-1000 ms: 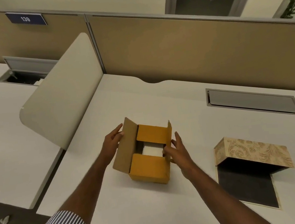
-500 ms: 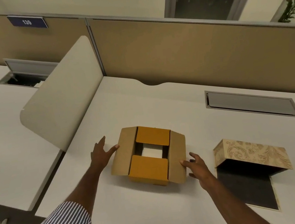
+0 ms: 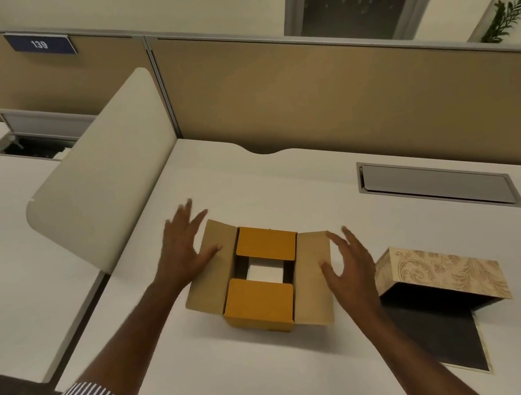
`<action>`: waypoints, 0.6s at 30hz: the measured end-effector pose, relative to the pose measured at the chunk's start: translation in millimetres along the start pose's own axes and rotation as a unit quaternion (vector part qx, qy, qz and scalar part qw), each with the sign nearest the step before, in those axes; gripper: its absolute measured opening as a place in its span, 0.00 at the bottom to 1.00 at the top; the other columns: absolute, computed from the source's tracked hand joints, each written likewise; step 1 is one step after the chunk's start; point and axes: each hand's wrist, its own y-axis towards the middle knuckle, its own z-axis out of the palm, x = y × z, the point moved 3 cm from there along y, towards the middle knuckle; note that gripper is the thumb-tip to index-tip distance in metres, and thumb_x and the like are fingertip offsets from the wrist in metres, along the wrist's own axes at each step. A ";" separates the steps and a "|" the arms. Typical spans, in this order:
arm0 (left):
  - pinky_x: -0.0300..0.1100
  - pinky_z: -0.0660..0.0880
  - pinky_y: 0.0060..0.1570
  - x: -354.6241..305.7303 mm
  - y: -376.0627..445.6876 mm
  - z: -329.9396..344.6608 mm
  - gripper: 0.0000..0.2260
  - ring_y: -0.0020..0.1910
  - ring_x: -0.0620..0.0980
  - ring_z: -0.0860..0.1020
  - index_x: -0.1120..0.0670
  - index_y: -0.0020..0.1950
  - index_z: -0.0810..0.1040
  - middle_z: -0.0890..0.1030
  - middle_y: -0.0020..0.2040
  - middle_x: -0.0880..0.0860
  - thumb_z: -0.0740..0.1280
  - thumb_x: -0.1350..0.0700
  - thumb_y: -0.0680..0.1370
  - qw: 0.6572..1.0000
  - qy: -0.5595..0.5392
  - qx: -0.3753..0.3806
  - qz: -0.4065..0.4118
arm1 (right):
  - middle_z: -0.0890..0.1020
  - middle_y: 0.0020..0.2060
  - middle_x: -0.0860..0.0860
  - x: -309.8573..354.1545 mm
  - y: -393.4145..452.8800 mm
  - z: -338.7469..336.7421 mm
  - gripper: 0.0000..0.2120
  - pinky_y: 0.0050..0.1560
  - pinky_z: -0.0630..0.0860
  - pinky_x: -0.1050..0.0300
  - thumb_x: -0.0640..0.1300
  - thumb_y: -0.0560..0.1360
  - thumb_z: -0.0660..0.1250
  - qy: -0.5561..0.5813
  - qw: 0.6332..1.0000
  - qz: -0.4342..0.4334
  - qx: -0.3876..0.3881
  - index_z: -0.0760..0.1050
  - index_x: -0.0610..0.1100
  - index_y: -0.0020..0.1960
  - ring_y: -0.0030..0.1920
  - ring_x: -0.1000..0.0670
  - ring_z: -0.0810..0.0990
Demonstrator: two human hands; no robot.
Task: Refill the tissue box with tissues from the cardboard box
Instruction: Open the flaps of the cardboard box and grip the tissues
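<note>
- The cardboard box [image 3: 258, 284] sits on the white desk [image 3: 275, 362] at twelve o'clock from me, upright, mouth facing the ceiling. Its two side flaps are splayed out toward nine and three, while the near and far inner flaps lie folded over the top, leaving a small square gap with white tissues [image 3: 264, 268] showing.
- The box's long axis seems to run from six toward twelve, slightly turned clockwise.
- My left hand [image 3: 185, 244] is spread wide and empty, thumb touching the left flap; my right hand [image 3: 351, 270] is also wide and empty, thumb at the right flap's edge.
- At about two o'clock stands the patterned tissue box [image 3: 440, 272], tipped open over its dark base, long axis running nine to three.
- Risk, as I judge it: the inner flaps cover most of the stack, so reaching through the gap could crumple the tissues; the light box may also slide if I pull one flap unsteadied.
</note>
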 end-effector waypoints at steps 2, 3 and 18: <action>0.66 0.52 0.76 -27.4 15.4 5.5 0.41 0.81 0.56 0.46 0.48 0.80 0.58 0.50 0.82 0.54 0.69 0.35 0.72 0.994 0.069 0.032 0.074 | 0.69 0.75 0.49 22.4 -2.4 9.3 0.22 0.76 0.55 0.41 0.48 0.76 0.68 -0.061 0.991 -0.106 0.052 0.72 0.52 0.70 0.76 0.48 0.65; 0.67 0.51 0.75 -40.6 21.8 10.4 0.43 0.81 0.56 0.45 0.48 0.80 0.57 0.49 0.82 0.55 0.69 0.34 0.71 0.989 0.097 0.055 0.100 | 0.70 0.75 0.49 30.6 -5.3 17.1 0.21 0.77 0.53 0.40 0.51 0.76 0.66 -0.110 0.980 -0.143 0.084 0.74 0.53 0.69 0.76 0.48 0.65; 0.69 0.44 0.73 -76.6 44.1 59.2 0.48 0.81 0.59 0.41 0.50 0.81 0.41 0.42 0.82 0.56 0.67 0.36 0.73 0.937 0.238 0.204 0.155 | 0.62 0.79 0.48 53.7 -17.5 47.5 0.26 0.74 0.31 0.36 0.67 0.79 0.51 -0.266 0.925 -0.133 0.237 0.77 0.54 0.64 0.80 0.45 0.53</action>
